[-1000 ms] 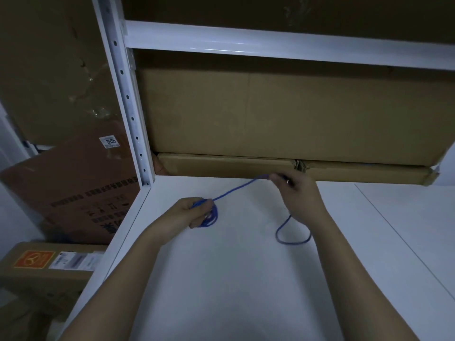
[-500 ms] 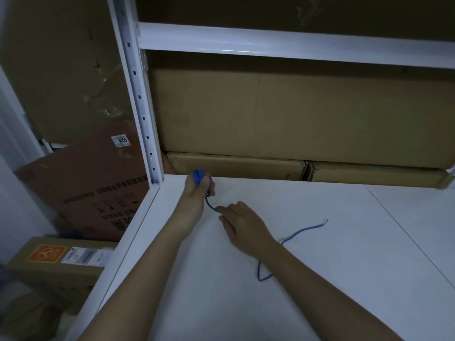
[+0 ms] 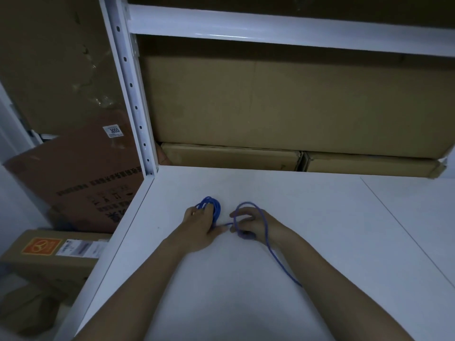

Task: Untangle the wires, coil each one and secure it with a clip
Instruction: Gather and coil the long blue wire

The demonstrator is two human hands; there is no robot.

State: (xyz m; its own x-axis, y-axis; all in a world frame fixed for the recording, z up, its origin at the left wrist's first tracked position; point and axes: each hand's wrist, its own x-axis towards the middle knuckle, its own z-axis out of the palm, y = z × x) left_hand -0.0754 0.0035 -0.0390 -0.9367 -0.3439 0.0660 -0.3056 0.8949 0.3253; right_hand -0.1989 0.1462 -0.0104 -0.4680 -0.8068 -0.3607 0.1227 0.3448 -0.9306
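Blue wire (image 3: 213, 207) looped around both hands.

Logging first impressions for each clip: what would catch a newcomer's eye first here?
The blue wire stands out against the white shelf: wound in a coil around the left hand fingers, with a loose loop over the right hand and a tail trailing toward the right forearm. Behind, big cardboard boxes fill the back of the shelf.

On the shelf (image 3: 320, 242) we have our left hand (image 3: 200, 225) in the coil (image 3: 211, 205), and just right of it our right hand (image 3: 248, 223) inside a wire (image 3: 264, 222) loop. Boxes (image 3: 270, 107) stand behind; more boxes (image 3: 73, 183) lie left, below.
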